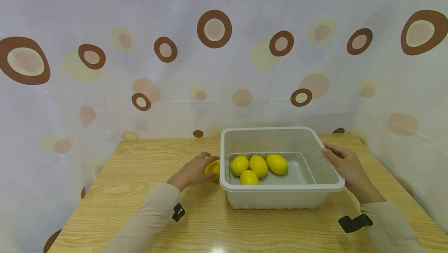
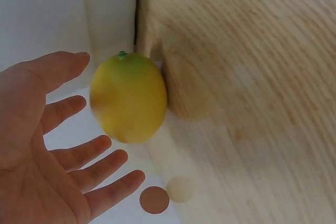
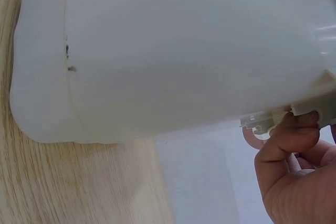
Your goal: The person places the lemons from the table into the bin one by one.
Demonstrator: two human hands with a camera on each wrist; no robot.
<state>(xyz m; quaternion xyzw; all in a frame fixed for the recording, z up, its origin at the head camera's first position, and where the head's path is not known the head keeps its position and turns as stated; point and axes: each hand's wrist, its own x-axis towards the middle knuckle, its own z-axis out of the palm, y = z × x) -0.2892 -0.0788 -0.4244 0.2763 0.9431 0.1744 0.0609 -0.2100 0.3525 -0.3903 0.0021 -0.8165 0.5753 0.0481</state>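
Note:
A white plastic bin (image 1: 283, 198) stands on the wooden table with several yellow lemons (image 1: 258, 166) inside. Just outside its left wall lies another lemon (image 2: 128, 98), green at its stem end. My left hand (image 1: 196, 170) reaches around this lemon with fingers spread. In the left wrist view, a small gap shows between the thumb and the lemon; I cannot tell whether any finger touches it. My right hand (image 1: 348, 167) grips the bin's right rim, thumb on top and fingers curled beneath. Seen from the right wrist, the curled fingers (image 3: 296, 137) hold the rim's edge.
The wooden table (image 1: 147, 167) extends left, right and in front of the bin. Behind it hangs a pale curtain (image 1: 241, 70) printed with brown, peach and yellow spots, and it continues along both sides.

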